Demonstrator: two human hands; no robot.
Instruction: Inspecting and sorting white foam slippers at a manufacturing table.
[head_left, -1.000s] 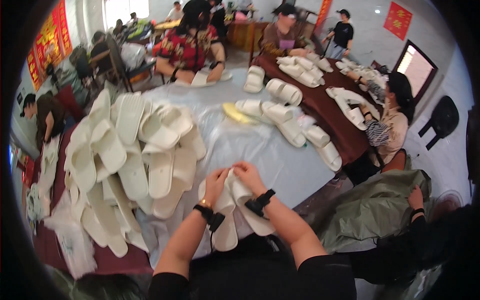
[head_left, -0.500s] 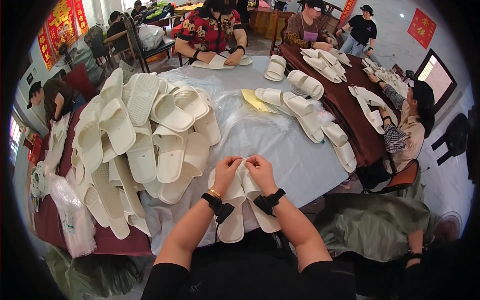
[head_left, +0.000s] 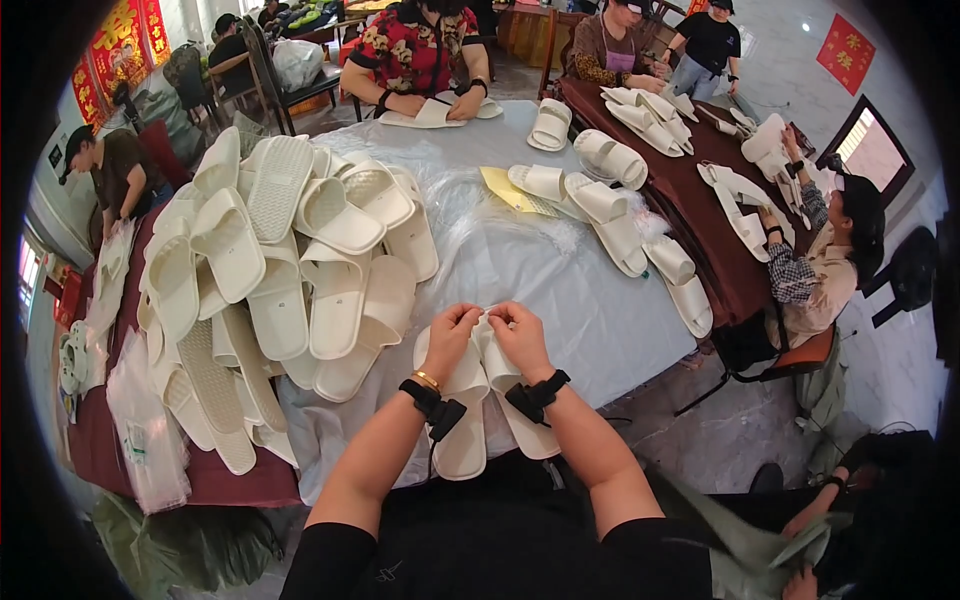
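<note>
A pair of cream slide slippers [head_left: 462, 432] lies side by side on the table in front of me, toes pointing away. Over their far ends, my left hand [head_left: 452, 335] and my right hand [head_left: 520, 335] meet with fingertips pinched close together. Something small and whitish shows between the fingertips, too small to name. My wrists, each with a black strap and box, partly cover the slippers. Left of my hands rises a big heap of matching slippers [head_left: 338, 318].
Paired slippers [head_left: 612, 225] and a yellow sheet [head_left: 512, 190] lie farther right on the grey-covered table [head_left: 560, 320]. Clear plastic bags [head_left: 150, 430] hang at the left edge. Co-workers handle slippers across the table and at the brown-covered table [head_left: 690, 225] on the right.
My hands stay pinched in nearly the same place above the slippers. At lower right, the green sheeting has been pulled down and away by another person, baring the floor.
</note>
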